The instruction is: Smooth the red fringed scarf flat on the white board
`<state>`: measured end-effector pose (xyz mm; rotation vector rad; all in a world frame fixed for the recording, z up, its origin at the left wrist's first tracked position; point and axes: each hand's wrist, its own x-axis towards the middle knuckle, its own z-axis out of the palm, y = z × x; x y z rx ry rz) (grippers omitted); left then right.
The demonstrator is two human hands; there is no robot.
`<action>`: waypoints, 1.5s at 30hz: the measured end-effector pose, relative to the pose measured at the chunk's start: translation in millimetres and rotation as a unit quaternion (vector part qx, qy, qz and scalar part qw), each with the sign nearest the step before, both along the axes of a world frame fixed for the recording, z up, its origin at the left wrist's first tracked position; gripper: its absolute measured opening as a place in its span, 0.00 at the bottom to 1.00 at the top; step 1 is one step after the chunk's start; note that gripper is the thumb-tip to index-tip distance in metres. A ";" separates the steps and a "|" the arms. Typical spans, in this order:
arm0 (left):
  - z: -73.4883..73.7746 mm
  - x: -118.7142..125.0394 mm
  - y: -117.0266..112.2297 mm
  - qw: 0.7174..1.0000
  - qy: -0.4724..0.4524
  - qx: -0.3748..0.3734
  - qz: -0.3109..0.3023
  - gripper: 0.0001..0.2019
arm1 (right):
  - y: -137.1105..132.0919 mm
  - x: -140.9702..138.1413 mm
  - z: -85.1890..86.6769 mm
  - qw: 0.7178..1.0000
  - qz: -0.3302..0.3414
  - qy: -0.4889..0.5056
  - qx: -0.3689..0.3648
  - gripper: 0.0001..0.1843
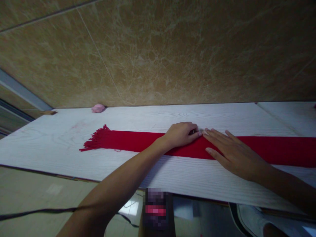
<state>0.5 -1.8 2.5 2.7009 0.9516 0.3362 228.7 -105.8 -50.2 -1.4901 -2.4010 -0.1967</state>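
Observation:
A long red scarf (133, 141), folded into a narrow strip, lies along the white wood-grain table (74, 158). Its fringe (97, 138) spreads out at the left end, while the right end runs out of view. My left hand (182, 133) rests on the middle of the scarf, thumb and fingers curled together at its far edge; the exact fingertip contact is partly hidden. Just to the right, my right hand (227, 151) lies flat across the scarf with fingers stretched out, their tips close to the left hand's.
Behind the table rises a brown marbled wall (158, 56). A small pink lump (98, 108) sits against it, and a brown piece (49, 112) lies at the table's far left corner. A dark cord (37, 212) crosses below left, in front of the tiled floor (29, 187).

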 end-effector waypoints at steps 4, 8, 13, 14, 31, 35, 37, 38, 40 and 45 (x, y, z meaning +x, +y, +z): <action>-0.7 -0.3 0.6 1.000 0.000 -0.003 0.002 0.17 | -0.9 -1.2 1.7 1.000 -0.006 0.009 -0.001 0.36; -1.8 -0.9 1.2 1.000 -0.006 -0.002 -0.001 0.17 | -1.0 -2.5 2.9 1.000 -0.007 0.007 -0.007 0.36; -1.2 -0.8 0.5 1.000 -0.004 0.001 0.000 0.16 | -0.7 -2.3 2.8 1.000 -0.006 0.009 -0.004 0.35; -1.0 -0.8 0.5 1.000 -0.004 0.001 -0.001 0.17 | -0.6 -2.0 2.6 1.000 -0.005 0.009 -0.005 0.34; 0.5 -0.1 -0.5 1.000 -0.004 -0.002 0.001 0.17 | -0.7 -3.1 3.2 1.000 -0.002 -0.002 0.010 0.36; 1.1 -0.3 -0.9 1.000 -0.004 -0.006 0.002 0.17 | -1.2 -2.5 2.9 1.000 -0.003 -0.003 0.006 0.35; 1.2 -0.3 -0.9 1.000 -0.006 -0.008 0.001 0.17 | -1.2 -2.4 2.8 1.000 -0.003 -0.003 0.007 0.35; 1.1 -0.2 -0.9 1.000 -0.007 -0.008 0.001 0.17 | -1.1 -2.4 2.7 1.000 -0.003 -0.003 0.009 0.35; 0.8 -0.2 -0.6 1.000 -0.007 -0.009 0.002 0.16 | -0.8 -2.6 2.7 1.000 -0.001 -0.004 0.014 0.35; 0.6 -0.3 -0.4 1.000 -0.009 -0.004 0.001 0.17 | -0.5 -3.0 3.4 1.000 0.003 -0.002 0.015 0.36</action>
